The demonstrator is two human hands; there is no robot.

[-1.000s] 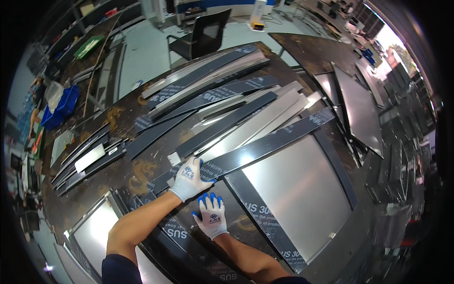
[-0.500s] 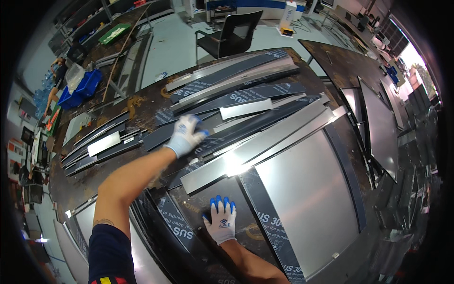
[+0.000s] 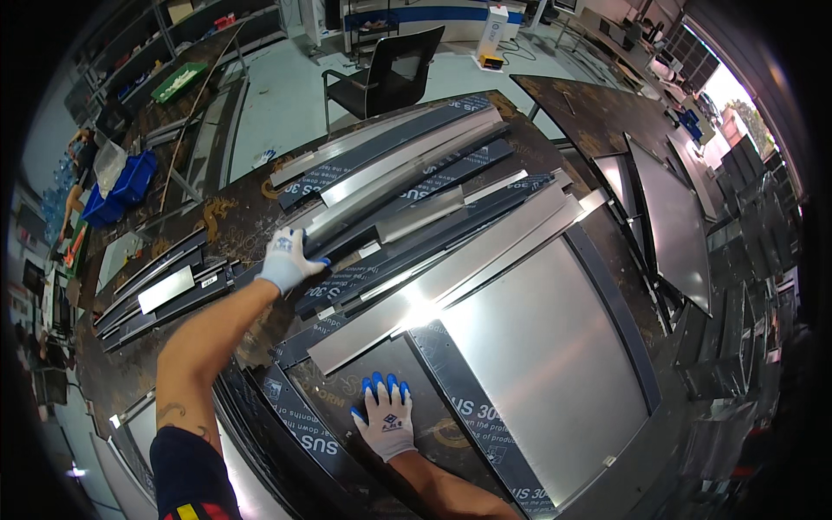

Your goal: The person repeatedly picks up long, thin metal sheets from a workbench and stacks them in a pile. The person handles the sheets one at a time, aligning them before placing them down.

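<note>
We brace on the dark workbench (image 3: 251, 221), right hand (image 3: 387, 420) flat with fingers spread beside the large steel sheet (image 3: 537, 364). Our left hand (image 3: 288, 258) closes over the near end of a long steel strip (image 3: 407, 178) atop the far stack; a square, level draw seems best.

Stacked metal strips (image 3: 407, 208) crowd the bench; bare tabletop (image 3: 381, 381) stays passable
</note>
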